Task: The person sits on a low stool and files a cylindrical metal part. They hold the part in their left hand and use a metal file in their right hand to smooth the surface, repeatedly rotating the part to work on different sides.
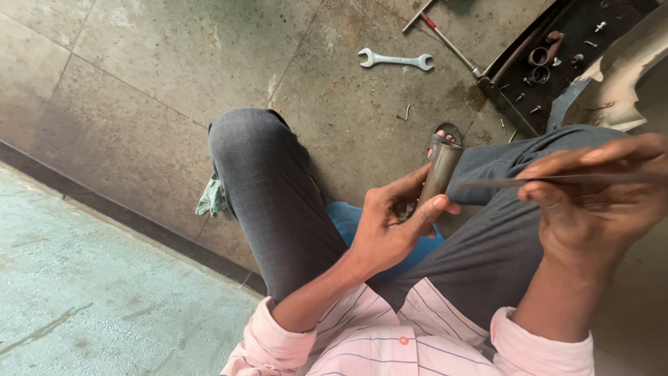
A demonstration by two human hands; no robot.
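Head view: your left hand [390,233] is clamped on a dull metal tube [440,174], tilted up over your lap for access; your right hand [591,198] pinches a thin flat blade [501,183] aimed toward it. Spanner [394,60] lies on the floor [139,76], apart.

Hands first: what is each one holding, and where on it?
The left hand grips a brown metal tube around its lower end. The right hand pinches a thin dark rod near one end.

Tube [440,174]: dull brownish metal, matt. Thin rod [557,180]: dark metal. Wrench [395,60]: bright, smooth steel. Floor [160,76]: rough, stained stone slabs. Trousers [271,188]: grey woven cloth. Rag [212,197]: crumpled, pale cloth.
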